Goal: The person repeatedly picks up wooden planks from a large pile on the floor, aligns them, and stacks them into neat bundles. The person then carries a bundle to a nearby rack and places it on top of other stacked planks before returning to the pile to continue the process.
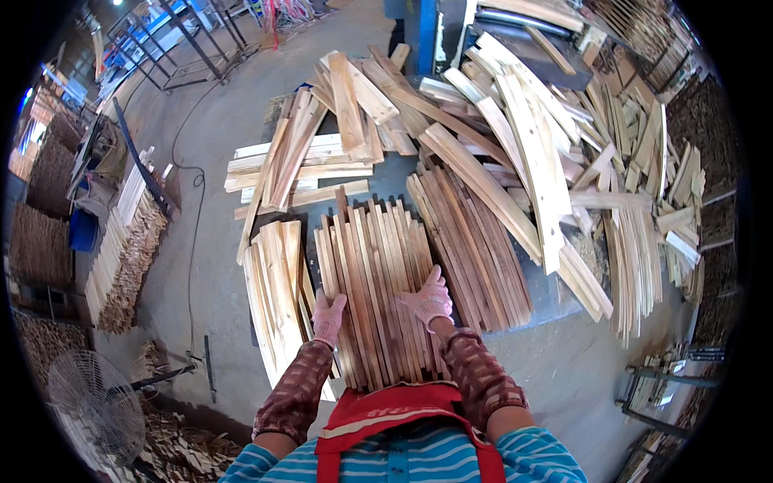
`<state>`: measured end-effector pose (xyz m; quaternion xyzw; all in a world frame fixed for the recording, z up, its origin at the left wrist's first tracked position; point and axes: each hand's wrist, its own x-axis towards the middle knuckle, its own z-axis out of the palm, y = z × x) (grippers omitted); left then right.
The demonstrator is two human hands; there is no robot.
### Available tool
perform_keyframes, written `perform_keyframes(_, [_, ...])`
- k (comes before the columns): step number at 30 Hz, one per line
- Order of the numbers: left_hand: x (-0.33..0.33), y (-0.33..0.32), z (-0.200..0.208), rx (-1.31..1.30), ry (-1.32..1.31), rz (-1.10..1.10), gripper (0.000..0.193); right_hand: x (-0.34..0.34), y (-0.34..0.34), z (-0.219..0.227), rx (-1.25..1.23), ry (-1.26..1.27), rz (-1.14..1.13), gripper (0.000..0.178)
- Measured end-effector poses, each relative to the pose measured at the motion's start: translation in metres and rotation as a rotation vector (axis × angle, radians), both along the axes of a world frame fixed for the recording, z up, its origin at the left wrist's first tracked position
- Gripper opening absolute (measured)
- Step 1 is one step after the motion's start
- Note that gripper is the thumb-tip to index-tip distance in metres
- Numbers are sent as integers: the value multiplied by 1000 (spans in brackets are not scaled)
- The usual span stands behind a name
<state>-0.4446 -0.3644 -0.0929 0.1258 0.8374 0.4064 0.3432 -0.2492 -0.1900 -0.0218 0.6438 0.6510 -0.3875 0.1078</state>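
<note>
The left hand [328, 316] and right hand [428, 298] clasped a bundle of slats [374, 282], fingers curled around its sides, with several stacks [471, 241] already sorted and a loose heap [523, 121] apparently left.

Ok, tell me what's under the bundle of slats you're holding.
The bundle of slats, held by the left hand and right hand, overlaps pale boards at left and a grey table. Directly beneath is covered.

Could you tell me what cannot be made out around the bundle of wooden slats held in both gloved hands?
- Near end of the slat bundle: head view, hidden behind the red apron.
- Left hand and right hand: palms hidden against the slats.
- Table: mostly covered by slat piles.
</note>
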Motion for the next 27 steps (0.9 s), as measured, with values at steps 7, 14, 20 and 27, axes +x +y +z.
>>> perform_keyframes(7, [-19, -7, -10, 262, 136, -147, 63, 34, 3, -19, 108, 485, -40, 66])
perform_keyframes(14, [-12, -9, -24, 176, -407, 149, 107, 33, -12, -33, -206, 766, -497, 78])
perform_keyframes(20, [-26, -21, -17, 219, -721, 3, 102, 38, -5, -50, -366, 614, -549, 78])
perform_keyframes(27, [-18, -52, 12, 445, -710, 25, 81, 53, -32, -24, -348, 906, -436, 48])
